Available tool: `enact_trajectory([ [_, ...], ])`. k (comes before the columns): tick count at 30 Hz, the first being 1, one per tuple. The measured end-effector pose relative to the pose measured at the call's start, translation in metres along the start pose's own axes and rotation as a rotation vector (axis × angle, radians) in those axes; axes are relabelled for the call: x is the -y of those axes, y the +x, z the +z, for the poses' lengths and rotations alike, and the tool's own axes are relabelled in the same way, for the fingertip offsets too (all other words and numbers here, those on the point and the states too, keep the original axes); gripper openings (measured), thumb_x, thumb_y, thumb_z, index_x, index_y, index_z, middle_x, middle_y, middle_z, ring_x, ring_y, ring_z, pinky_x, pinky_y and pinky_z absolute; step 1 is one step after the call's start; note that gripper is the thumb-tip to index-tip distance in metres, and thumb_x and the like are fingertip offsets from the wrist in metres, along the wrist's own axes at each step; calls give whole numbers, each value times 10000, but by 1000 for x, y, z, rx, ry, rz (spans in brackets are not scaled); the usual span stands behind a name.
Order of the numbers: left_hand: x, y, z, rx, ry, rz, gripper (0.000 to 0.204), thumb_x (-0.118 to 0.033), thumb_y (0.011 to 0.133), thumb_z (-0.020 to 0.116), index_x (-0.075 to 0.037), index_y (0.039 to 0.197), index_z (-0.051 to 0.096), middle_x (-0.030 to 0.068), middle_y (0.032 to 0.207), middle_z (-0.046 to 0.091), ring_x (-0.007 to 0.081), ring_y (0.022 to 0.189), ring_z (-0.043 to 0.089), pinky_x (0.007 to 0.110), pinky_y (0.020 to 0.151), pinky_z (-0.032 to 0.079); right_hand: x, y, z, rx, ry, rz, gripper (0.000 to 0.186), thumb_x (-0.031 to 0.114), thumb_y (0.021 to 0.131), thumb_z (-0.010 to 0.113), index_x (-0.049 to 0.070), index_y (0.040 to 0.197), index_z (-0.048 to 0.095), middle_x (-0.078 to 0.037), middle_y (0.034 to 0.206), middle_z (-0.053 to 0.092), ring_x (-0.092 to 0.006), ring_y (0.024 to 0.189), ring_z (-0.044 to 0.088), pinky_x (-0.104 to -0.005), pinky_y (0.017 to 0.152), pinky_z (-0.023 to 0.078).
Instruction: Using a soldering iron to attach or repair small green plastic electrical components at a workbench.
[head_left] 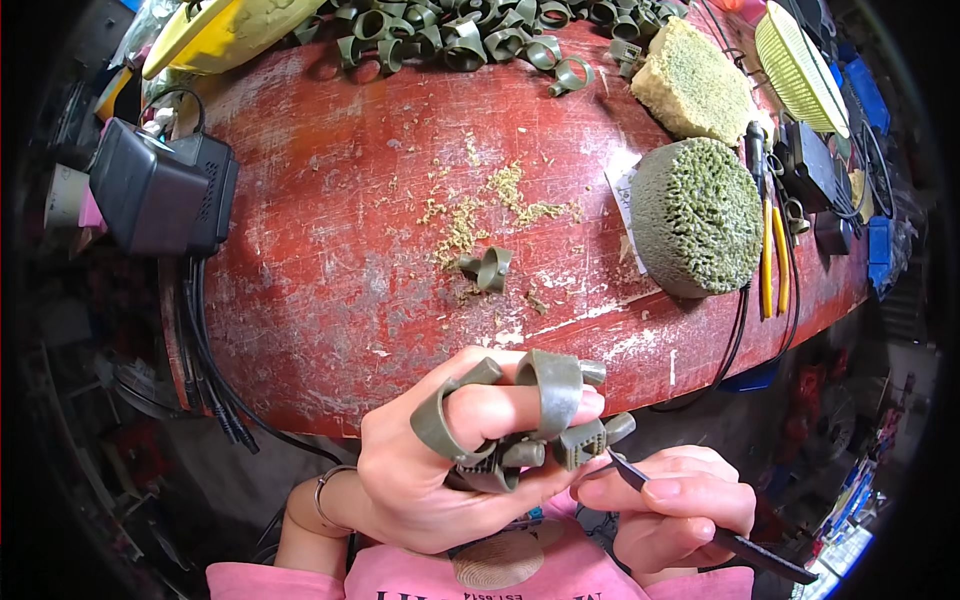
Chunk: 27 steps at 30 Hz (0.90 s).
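My left hand (405, 465), below the table's near edge in view, is closed round several olive-green ring-shaped pieces (550, 390) with short cylindrical stems; some bands encircle its fingers. One piece has a small patterned block (582, 445) facing right. My right hand (690, 500), lower right, grips a long dark thin tool (750, 555), its narrow tip at or very near that block; whether it touches, I cannot tell. A loose green ring (493, 270) lies on the scratched red table (330, 220) above my hands, among pale crumbs (520, 205).
Many green rings (465, 40) pile at the back, beside a yellow basin (200, 35). Black boxes with cables (150, 190) stand left. A green textured cylinder (700, 220), tan sponge (690, 80), yellow-handled tool (770, 260), pale green basket (800, 65) and dark devices (805, 165) line the right.
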<state>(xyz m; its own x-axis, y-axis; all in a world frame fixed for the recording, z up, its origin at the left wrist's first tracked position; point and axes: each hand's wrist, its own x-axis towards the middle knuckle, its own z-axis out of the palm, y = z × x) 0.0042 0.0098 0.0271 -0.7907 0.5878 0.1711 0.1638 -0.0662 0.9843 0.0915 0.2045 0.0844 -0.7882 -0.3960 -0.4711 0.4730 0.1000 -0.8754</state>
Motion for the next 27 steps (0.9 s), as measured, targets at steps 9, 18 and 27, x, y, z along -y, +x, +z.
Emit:
enact_trajectory([
  [9,1,-1,0,-1,51,23,391,34,631,735,-4,991,588,140,892,601,205,741,589,264,616,477,-38,43,47,-839,-452,-809,223,219,927,394,-2,956,393,-117,599,606,-170,481,598,-260,442,496],
  [18,-1,-1,0,43,-54,-1,345,59,678,688,22,1001,572,176,985,541,193,796,610,257,646,497,-28,41,63,-1061,-671,-613,158,207,932,390,49,946,389,-72,605,595,-106,450,540,-211,401,370],
  [27,0,-2,3,39,-25,-17,347,48,649,710,21,974,589,179,962,553,219,819,601,270,653,490,-34,40,54,-921,-582,-718,136,152,926,374,28,983,381,-110,637,609,-135,440,542,-225,422,426],
])
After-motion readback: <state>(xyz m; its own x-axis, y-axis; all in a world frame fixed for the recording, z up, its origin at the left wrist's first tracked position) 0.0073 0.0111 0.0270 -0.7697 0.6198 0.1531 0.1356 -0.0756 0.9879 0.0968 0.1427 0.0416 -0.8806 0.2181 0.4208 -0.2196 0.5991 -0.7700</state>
